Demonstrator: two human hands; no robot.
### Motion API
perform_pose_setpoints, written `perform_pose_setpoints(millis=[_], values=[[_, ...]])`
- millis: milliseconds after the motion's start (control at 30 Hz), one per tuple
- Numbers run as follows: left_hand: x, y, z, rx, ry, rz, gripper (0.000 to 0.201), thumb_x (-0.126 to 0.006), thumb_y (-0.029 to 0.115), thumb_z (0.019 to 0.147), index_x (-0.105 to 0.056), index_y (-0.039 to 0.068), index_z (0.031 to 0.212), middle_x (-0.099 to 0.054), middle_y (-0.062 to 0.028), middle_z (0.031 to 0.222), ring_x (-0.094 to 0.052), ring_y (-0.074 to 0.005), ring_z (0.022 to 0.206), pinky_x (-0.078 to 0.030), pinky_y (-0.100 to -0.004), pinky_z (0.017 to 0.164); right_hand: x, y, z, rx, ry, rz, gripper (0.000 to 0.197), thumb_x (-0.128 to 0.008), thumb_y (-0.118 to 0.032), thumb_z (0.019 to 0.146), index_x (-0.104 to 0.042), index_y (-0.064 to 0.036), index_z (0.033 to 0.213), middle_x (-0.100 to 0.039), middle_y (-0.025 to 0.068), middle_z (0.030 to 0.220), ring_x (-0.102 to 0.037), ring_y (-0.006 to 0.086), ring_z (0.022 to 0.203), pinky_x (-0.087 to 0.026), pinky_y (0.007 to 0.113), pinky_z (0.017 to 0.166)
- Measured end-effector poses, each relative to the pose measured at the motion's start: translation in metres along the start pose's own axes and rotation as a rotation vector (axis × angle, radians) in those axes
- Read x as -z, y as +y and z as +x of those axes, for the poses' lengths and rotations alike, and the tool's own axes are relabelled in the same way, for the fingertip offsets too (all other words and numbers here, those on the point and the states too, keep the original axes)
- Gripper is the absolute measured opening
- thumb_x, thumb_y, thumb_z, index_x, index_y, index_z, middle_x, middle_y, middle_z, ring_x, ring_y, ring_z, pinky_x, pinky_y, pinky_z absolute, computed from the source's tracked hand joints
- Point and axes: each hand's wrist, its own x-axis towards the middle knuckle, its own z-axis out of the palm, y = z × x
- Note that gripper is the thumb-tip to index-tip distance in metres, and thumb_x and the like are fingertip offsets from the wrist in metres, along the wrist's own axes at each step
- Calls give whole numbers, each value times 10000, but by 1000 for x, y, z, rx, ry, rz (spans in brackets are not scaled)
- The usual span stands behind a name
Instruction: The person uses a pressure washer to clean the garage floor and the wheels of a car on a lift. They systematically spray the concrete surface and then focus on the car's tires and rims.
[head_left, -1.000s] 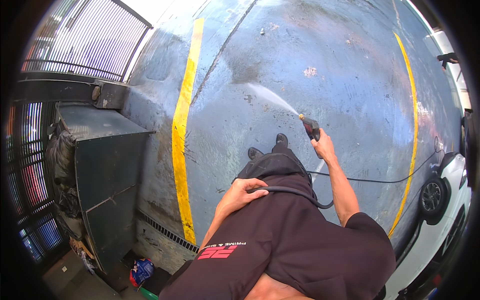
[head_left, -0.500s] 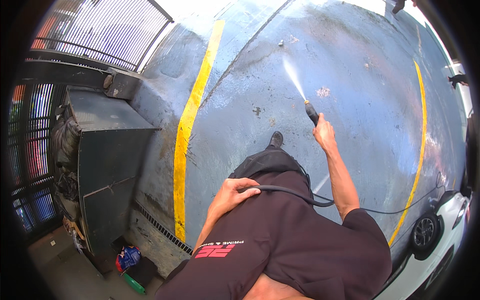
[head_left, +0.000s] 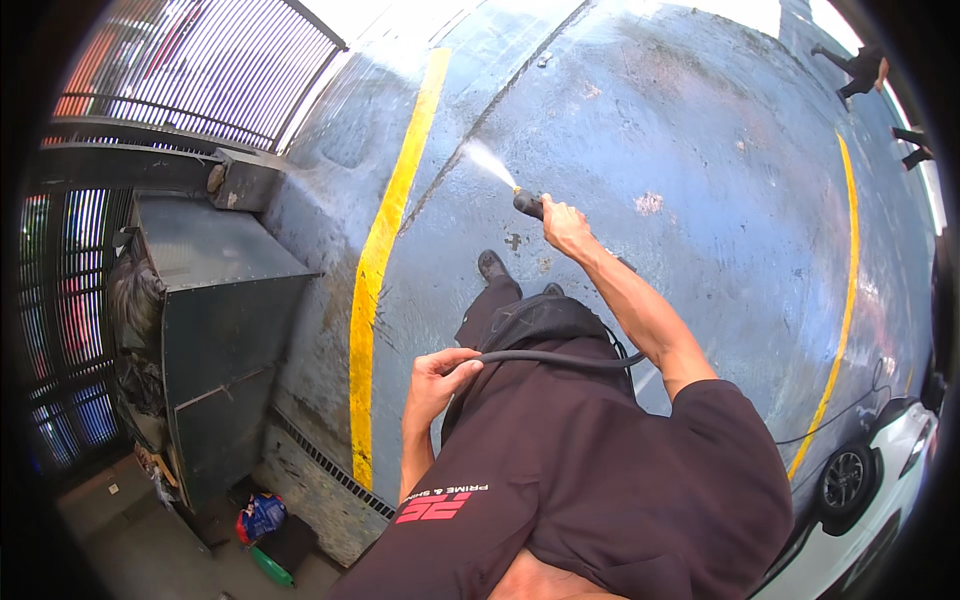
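Observation:
My right hand is closed round the black pressure washer gun. A white fan of water sprays from its brass tip toward the far left, onto the wet blue-grey floor. My left hand is closed on the black hose, thumb and fingers pinching it at waist height. From there the hose crosses in front of my body to the right and passes behind my right forearm. Both my dark shoes show on the floor below the gun.
Yellow lines run along the floor at left and right. A dark metal cabinet stands at the left by a barred fence. A white car is at lower right, people in dark clothes at far right.
My right hand has swung the gun left, and the spray now points further left. My left hand has shifted slightly left with the hose. A second shoe and people at far right have come into view.

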Motion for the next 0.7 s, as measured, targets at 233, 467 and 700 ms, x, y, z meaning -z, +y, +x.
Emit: perform_pose_setpoints(millis=[233,467,700], values=[[21,26,58,26,-68,18,209,-758,101,912,-743,-28,1076,-745,-34,872,-645,-60,772,-496,-206,692,19,5,81,-54,73,7,231,-413,-106,962,-493,-11,1156,-692,306,896,-695,489,883,-551,597,784],[75,69,144,85,-161,-82,211,-751,88,919,-732,-30,1092,-749,-71,904,-663,-78,792,-530,-227,706,40,-14,156,-159,99,23,236,-434,-71,945,-493,-9,1165,-694,309,911,-691,497,913,-551,591,809],[127,107,211,98,-209,-73,208,-747,86,923,-731,-31,1093,-749,-69,904,-664,-81,802,-528,-225,710,70,-34,221,-306,84,-3,268,-451,-67,955,-514,-35,1213,-719,264,1011,-706,437,1008,-566,539,876]])
